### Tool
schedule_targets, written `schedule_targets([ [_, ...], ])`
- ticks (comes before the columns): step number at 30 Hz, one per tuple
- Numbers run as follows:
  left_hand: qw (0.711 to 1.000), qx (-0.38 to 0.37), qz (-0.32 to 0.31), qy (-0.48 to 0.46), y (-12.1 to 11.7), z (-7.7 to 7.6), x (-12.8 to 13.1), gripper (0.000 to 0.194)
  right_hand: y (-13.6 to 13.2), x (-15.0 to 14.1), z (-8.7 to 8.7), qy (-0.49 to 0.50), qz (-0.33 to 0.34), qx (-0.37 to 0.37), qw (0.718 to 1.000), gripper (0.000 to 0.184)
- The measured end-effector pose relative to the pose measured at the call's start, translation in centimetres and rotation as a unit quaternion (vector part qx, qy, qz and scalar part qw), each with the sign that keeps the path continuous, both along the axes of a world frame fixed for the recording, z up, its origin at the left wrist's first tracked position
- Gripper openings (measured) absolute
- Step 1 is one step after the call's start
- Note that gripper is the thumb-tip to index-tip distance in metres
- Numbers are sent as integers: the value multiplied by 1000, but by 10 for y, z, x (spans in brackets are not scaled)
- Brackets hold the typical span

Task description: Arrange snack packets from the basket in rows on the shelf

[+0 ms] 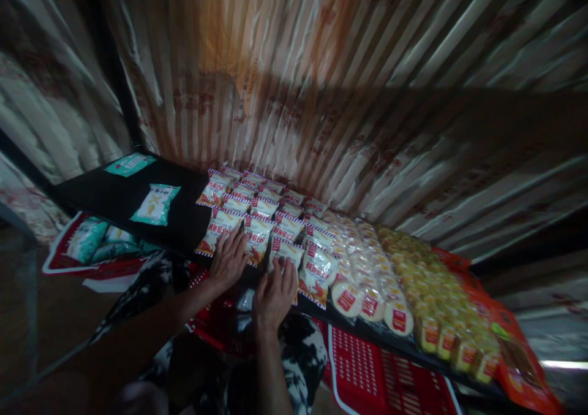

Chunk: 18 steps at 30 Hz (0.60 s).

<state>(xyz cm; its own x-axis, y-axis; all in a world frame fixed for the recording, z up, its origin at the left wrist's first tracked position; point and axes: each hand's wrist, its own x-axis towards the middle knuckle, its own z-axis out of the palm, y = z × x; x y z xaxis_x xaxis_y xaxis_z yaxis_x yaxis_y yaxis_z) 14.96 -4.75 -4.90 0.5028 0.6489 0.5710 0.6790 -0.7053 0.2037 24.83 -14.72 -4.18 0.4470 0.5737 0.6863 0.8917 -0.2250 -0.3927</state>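
Round wrapped cakes (370,306), yellow packets (438,292) and an orange bag (523,354) crowd the desk (114,195) right of your rows of white snack packets (315,274); teal packets (156,205) lie left, red baskets (358,357) below. Forearms reaching forward, your left hand (229,258) rests on the front row, fingers extended; your right hand (275,292) curls over a neighbouring packet, its grip unclear.

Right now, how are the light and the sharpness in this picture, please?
Head view, light: dim overall, with a warm glow on the upper curtain and a broad shadow across it; head view, glare: small highlights on the round clear-wrapped packs; head view, blur: left hand and right hand look soft, orange packaging near the right edge appears smeared.
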Motion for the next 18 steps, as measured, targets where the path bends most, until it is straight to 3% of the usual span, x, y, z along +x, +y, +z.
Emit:
schedule_targets([
  [6, 1000, -5, 5, -4, -1, 2, 0, 45, -15, 13, -8, 0, -92, -68, 993, 54],
  [11, 1000, -5, 5, -2, -1, -1, 0, 46, -10, 12, -12, 9, -84, -78, 993, 57],
  [18, 1000, -4, -1, -6, -1, 0, 0, 47, -5, 12, -15, 44, -62, -21, 997, 49],
])
